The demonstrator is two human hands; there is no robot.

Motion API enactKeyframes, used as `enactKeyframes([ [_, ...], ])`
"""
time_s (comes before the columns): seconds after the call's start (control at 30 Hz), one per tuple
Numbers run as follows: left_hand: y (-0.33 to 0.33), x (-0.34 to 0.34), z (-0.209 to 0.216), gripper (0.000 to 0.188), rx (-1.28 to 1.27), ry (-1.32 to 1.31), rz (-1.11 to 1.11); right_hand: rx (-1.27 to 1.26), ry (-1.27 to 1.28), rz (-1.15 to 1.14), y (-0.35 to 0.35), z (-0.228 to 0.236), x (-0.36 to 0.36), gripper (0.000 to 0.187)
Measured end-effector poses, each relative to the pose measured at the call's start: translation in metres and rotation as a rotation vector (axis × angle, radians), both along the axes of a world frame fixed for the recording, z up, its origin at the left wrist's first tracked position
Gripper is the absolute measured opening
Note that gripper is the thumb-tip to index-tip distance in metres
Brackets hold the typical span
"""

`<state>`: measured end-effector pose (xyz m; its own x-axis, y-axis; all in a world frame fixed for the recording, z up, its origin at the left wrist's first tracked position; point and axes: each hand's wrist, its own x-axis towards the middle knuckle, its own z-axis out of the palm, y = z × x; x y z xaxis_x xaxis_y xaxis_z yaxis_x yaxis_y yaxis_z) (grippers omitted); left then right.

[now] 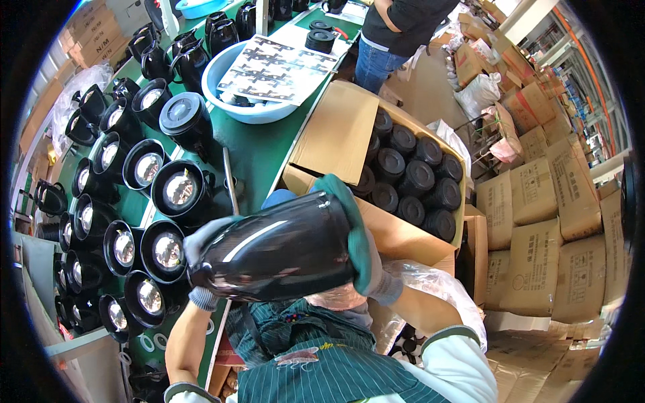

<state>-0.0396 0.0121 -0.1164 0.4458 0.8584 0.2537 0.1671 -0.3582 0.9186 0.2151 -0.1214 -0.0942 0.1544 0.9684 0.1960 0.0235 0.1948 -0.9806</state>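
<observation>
- From where I stand, a glossy black vessel [282,245] lies sideways in the air between two gloved hands, in front of the person's striped apron [322,369].
- The left hand [203,240] cups its narrower end, at the bench side; most of those fingers are behind it, so I can't tell how tightly they close.
- The right hand [361,252], in a green-faced glove [344,195], is spread flat against the broader end.
- To the left, rows of black pots [180,190] with mirror-bright insides stand on a green bench [254,158].
- Just behind the nearest of them, a pot wears a ribbed, dark round lid [183,113].
- Farther along sits a light blue basin [259,115], printed sheets [275,69] lying across it.
- To the right, an open cardboard box [336,131] holds round black pieces [418,176] packed side by side.
- Beyond it stands a co-worker in jeans [376,66].
</observation>
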Motion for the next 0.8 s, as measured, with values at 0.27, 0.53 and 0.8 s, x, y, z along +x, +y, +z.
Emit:
enactKeyframes([
  [0.27, 0.018, -0.007, -0.020, 0.034, -0.117, -0.160, 0.024, 0.049, -0.109, 0.005, -0.003, -0.001, -0.005, 0.073],
  [0.53, 0.017, -0.025, -0.073, 0.045, -0.433, -0.249, -0.128, 0.286, -0.210, 0.074, 0.000, 0.007, -0.002, 0.095],
  [0.8, -0.005, -0.007, 0.013, 0.043, 0.031, -0.026, 0.050, 0.033, 0.195, -0.059, -0.012, -0.015, 0.003, 0.066],
])
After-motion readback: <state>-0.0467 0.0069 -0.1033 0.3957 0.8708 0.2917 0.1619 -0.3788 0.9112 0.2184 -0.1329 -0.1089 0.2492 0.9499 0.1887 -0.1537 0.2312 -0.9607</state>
